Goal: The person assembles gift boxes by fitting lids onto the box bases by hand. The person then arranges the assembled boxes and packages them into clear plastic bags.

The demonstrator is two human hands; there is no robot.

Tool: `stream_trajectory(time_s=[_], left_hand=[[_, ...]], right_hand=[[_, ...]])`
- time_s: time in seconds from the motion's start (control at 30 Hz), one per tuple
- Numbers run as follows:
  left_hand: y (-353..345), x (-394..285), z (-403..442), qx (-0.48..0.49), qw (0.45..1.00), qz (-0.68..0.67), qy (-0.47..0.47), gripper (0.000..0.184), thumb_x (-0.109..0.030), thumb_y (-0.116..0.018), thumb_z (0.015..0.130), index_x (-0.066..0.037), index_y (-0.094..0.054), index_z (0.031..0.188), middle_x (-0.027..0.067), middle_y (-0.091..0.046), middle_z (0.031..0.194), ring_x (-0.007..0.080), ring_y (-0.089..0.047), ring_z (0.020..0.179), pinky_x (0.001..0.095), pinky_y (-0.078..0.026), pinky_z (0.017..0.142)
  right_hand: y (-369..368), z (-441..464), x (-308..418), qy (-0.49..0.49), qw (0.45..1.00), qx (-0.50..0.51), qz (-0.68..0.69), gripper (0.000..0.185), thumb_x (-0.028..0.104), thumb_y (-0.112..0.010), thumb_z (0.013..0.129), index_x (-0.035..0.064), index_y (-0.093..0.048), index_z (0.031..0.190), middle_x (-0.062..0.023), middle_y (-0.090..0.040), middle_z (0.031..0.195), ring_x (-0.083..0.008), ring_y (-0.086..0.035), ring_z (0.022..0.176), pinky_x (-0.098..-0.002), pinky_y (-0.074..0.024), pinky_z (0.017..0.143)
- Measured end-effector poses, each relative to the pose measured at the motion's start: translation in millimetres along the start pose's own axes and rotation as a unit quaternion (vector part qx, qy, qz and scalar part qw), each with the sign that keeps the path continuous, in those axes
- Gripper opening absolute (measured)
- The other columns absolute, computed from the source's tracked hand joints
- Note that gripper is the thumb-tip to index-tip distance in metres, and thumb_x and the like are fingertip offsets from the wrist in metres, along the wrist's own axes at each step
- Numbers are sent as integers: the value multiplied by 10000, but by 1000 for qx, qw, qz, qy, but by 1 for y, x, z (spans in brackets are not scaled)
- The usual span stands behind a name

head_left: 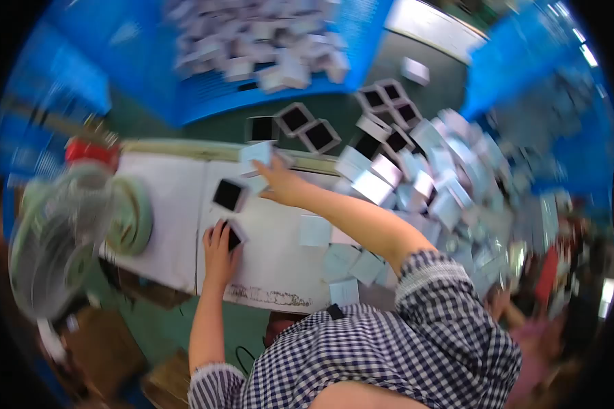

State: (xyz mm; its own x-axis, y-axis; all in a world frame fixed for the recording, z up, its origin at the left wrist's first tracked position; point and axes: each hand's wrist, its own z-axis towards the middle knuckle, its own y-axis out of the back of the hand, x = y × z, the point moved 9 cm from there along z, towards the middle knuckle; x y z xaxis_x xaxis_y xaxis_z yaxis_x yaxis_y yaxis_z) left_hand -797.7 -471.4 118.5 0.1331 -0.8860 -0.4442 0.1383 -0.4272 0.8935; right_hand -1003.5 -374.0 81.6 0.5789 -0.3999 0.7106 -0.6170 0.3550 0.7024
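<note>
- The left hand [217, 253] is on the white tabletop [167, 211], its fingers over a black-faced box [235, 238]; I cannot tell whether they grip it.
- The right hand [283, 185] is near the tabletop's far edge, apart from the left, fingertips at a pale box [254, 154] — blur hides whether they close on it.
- A second black-faced box [230, 195] lies on the tabletop, between the hands.
- Three more boxes [295, 120] sit just beyond the tabletop's far edge; a jumbled pile [450, 170] lies to its right.
- A fan [65, 238] stands at the tabletop's left.
</note>
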Motion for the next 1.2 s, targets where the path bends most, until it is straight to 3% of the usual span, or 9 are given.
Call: stream_trajectory(time_s=[0.07,0.13,0.4,0.43,0.53,0.6,0.77,0.93,1.2], left_hand=[[-14,-12,-19,23,998,3,-62,670,-80,-713,728,-3,-446,1337,193,-397,1441,461,-376,1214,542,-347,1028],[-25,-31,-26,53,994,-36,-92,723,-89,-720,714,-8,-415,1364,198,-393,1443,464,-374,1218,540,-340,1039],[-38,-22,-11,56,981,-175,-56,1012,-148,-784,639,9,-223,1467,265,-245,1505,451,-295,1349,473,-308,1112],[-42,-20,-10,64,979,-187,-54,1034,-157,-793,637,9,-206,1471,269,-235,1508,450,-286,1359,470,-308,1115],[-50,-2,-14,50,962,-267,-15,1130,-162,-822,632,-27,-119,1506,218,-164,1544,387,-306,1357,463,-342,1082],[-57,-11,-6,61,946,-317,-12,1163,-147,-833,623,-47,-104,1523,183,-153,1551,353,-354,1323,458,-381,1046],[-51,-23,-9,13,971,-235,-45,1187,-164,-867,637,-85,-87,1529,166,-109,1586,355,-171,1456,463,-280,1121],[-59,-32,-8,56,974,-181,-127,1003,-156,-876,655,-107,-307,1480,217,-96,1580,405,-447,1277,438,-427,1028],[-62,-36,-16,72,977,-90,-178,995,-258,-778,734,-38,-182,1501,309,-103,1549,491,-321,1327,526,-321,1062]], right_hand=[[21,11,13,14,995,-51,-90,683,277,-769,778,128,-453,1365,-364,-148,1495,-509,-306,1337,-578,-388,1005],[24,32,8,-69,987,-4,-145,700,356,-794,742,148,-481,1332,-253,-254,1502,-425,-372,1309,-640,-366,954],[27,43,22,-26,941,93,-326,752,358,-858,623,137,-567,1280,-85,-522,1293,-301,-459,1215,-514,-394,866],[32,39,31,-12,936,135,-325,731,365,-865,605,140,-589,1244,-96,-542,1251,-304,-465,1208,-506,-396,873],[49,11,68,118,967,-39,-221,772,499,-829,618,68,-567,1203,-193,-498,1257,-356,-479,1177,-537,-389,959],[13,-27,94,137,984,41,-105,833,549,-831,582,19,-529,1149,-202,-507,1178,-389,-526,1089,-483,-468,895],[-59,-98,80,85,992,49,-80,788,464,-840,582,24,-515,1148,-172,-516,1161,-359,-527,1074,-467,-472,851],[-55,-122,89,116,985,60,-114,580,335,-778,698,29,-513,1114,-197,-502,1237,-361,-502,1124,-464,-444,904],[-63,-139,105,156,949,-39,-272,388,233,-617,815,0,-505,1104,-253,-399,1415,-417,-376,1314,-585,-276,1078]])
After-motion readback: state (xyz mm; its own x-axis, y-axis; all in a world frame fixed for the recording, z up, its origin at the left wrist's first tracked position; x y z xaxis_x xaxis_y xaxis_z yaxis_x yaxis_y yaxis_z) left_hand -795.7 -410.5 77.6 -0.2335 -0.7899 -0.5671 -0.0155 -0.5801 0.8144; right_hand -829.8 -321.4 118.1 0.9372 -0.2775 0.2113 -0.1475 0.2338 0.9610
